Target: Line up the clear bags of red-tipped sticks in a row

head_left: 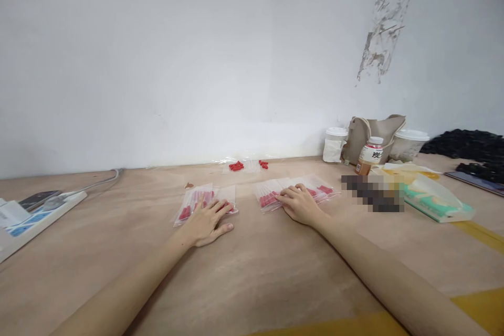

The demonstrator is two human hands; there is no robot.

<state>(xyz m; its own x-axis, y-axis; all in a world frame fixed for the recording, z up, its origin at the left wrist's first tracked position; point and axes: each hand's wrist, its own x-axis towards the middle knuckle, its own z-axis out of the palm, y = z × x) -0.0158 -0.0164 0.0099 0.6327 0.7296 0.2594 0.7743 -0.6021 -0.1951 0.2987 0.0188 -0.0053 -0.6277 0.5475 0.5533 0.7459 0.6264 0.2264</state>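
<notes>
My left hand (207,220) lies flat, fingers spread, on a pile of clear plastic bags holding red-tipped sticks (192,202). My right hand (300,203) rests palm down on a second pile of the same bags (315,188), a little to the right. Both piles sit on the brown table (252,273). Farther back, near the wall, a clear bag with loose red pieces (237,166) lies flat.
At the left edge are a white power strip (43,212) with a grey cable and a phone (37,198). To the right stand two lidded cups (334,143), a bottle (370,155), a beige bag (374,131), green packs (433,202) and black fabric (468,144).
</notes>
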